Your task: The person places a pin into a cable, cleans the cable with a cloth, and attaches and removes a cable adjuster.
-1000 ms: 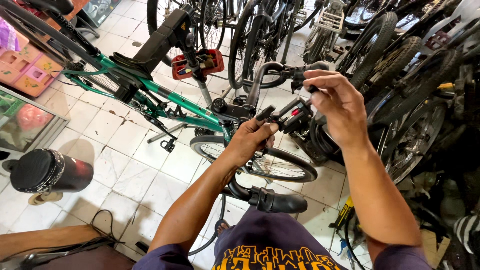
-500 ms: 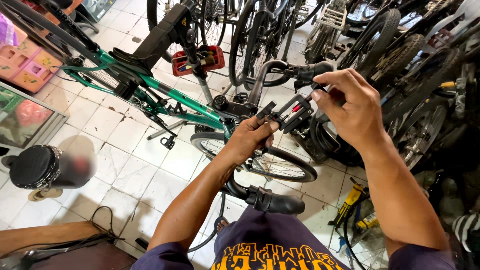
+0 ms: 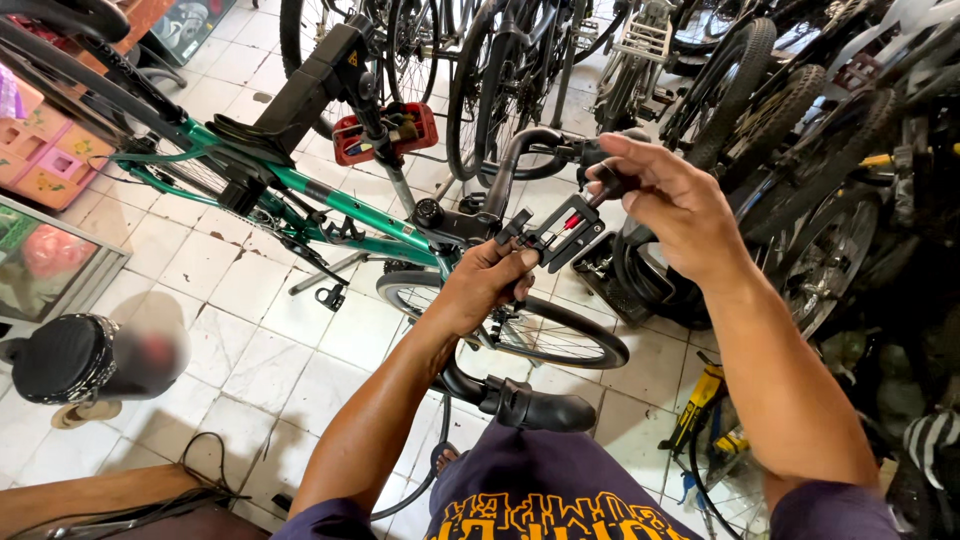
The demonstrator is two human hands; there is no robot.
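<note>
My left hand grips the black bracket from below. My right hand pinches a tool at its upper end. Handlebar just behind, green bike left, grip below.

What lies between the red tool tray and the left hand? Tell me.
In the head view, the green bike frame and its black stem lie between the red tool tray and the left hand.
</note>
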